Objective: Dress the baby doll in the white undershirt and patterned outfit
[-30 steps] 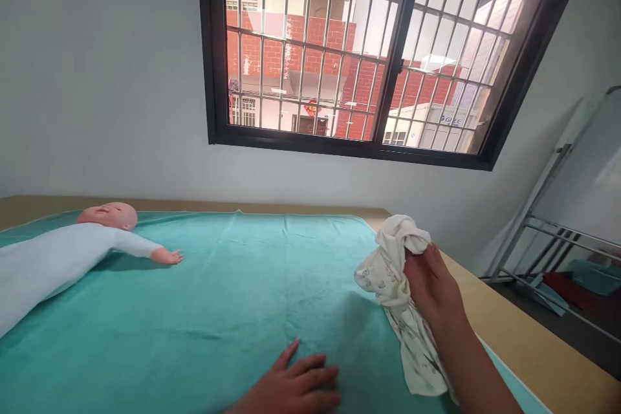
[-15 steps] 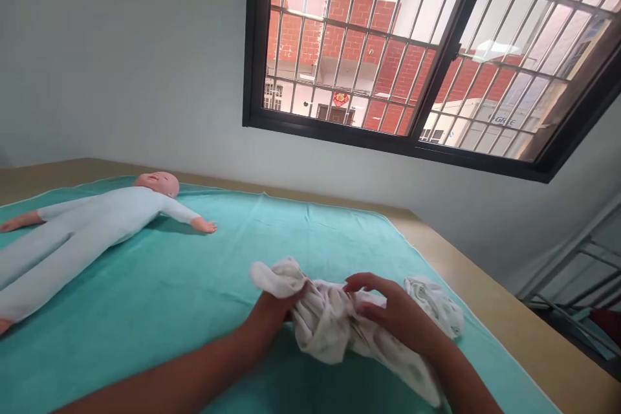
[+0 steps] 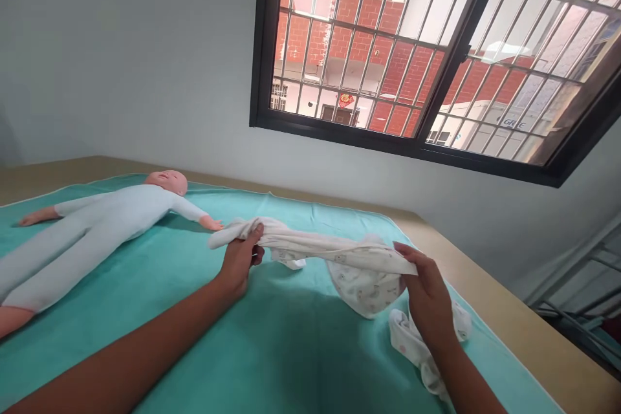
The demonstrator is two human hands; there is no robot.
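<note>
1. White thin cloth with small printed motifs (image 3: 366, 288): stretched between both hands above the sheet, gathered into lengthwise folds, a rounded flap hanging near the right end.
2. Left hand (image 3: 241, 262): thumb pressed over the bunched left end, fingers curled beneath, pinching it.
3. Right hand (image 3: 429, 291): thumb and fingers pinching the flatter right end.
4. Crumpled white fabric piece (image 3: 405, 339): lies under the right forearm, partly hidden.
5. Teal soft fabric sheet (image 3: 262, 362): lightly creased, spread over a smooth tan tabletop (image 3: 490, 278).
6. Doll in a pale, smooth full-body suit (image 3: 121, 210): on its back at left, arms out, head pink, rounded and glossy.
</note>
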